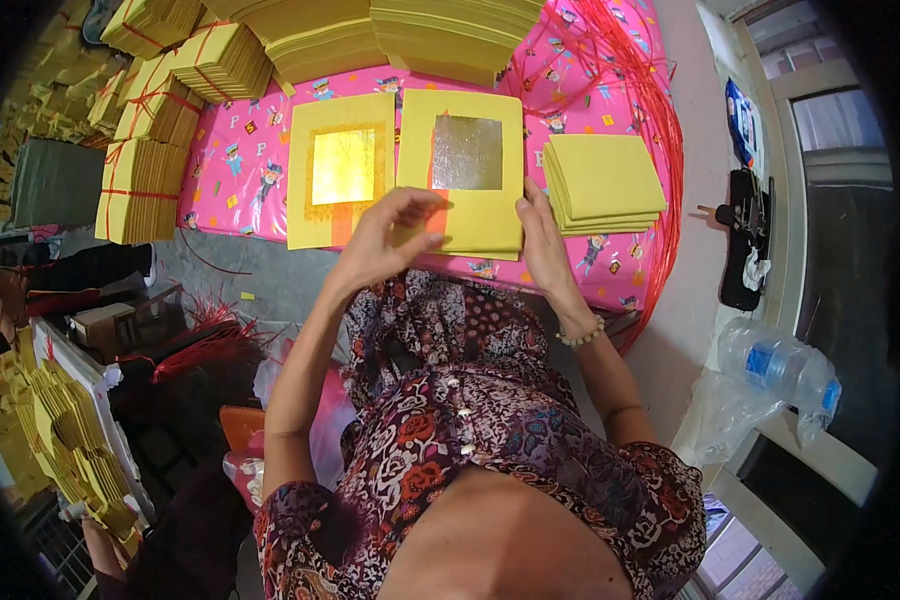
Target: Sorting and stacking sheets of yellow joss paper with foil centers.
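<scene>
A stack of yellow paper sheets [480, 222] lies in front of me, its top sheet bearing a silver foil square and an orange-red mark. Over its lower left edge, my left hand [395, 235] has bent fingers with the thumb apart; nothing shows between them. My right hand [543, 240] rests along the stack's right edge, fingers stretched and touching it. Just left of the stack lies another yellow sheet [300, 170] with a shiny gold square. Folded yellow paper [605, 175] is piled beyond my right hand.
A pink patterned cover [235, 135] lies on the table. Tied yellow paper bundles [142, 190] and tall stacks [450, 45] stand at the back and left. Red strands [660, 200] hang on the right, near a plastic bottle [780, 365]. Another person's hand [105, 545] is at lower left.
</scene>
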Demonstrator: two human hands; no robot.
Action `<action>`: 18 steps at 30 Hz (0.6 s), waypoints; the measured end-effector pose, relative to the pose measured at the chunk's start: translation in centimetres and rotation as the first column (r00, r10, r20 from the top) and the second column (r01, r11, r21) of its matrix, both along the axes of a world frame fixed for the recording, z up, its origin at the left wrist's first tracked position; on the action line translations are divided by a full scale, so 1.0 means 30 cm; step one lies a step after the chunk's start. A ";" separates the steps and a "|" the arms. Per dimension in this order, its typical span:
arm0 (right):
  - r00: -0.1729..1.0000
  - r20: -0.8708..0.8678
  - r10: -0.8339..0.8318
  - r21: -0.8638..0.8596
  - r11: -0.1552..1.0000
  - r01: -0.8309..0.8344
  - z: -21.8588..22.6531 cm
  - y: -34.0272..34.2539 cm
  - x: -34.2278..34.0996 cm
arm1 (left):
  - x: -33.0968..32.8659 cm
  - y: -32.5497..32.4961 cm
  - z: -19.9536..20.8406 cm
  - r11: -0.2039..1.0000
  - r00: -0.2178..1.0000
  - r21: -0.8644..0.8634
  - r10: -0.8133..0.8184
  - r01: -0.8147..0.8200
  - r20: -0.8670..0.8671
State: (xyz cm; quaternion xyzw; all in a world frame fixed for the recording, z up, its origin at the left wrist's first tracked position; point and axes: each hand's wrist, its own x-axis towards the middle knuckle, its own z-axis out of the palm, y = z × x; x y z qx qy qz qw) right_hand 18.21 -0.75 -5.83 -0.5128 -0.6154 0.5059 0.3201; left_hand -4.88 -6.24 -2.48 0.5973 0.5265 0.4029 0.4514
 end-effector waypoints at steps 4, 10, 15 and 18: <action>0.988 -0.151 0.033 0.010 0.999 -0.032 0.001 0.002 -0.007 | -0.066 0.001 -0.062 0.973 0.973 -0.044 0.228 -0.226 0.040; 0.903 0.423 0.074 0.396 0.881 -0.257 0.121 -0.032 -0.007 | -0.080 -0.025 -0.082 0.964 0.967 -0.081 0.254 -0.253 -0.005; 0.783 0.583 0.218 0.439 0.726 -0.529 0.144 -0.036 -0.005 | -0.039 -0.047 0.002 0.981 0.915 0.143 0.174 -0.130 -0.363; 0.733 0.634 0.247 0.439 0.665 -0.604 0.133 -0.029 -0.009 | -0.023 -0.066 0.032 0.984 0.890 0.177 0.087 -0.008 -0.447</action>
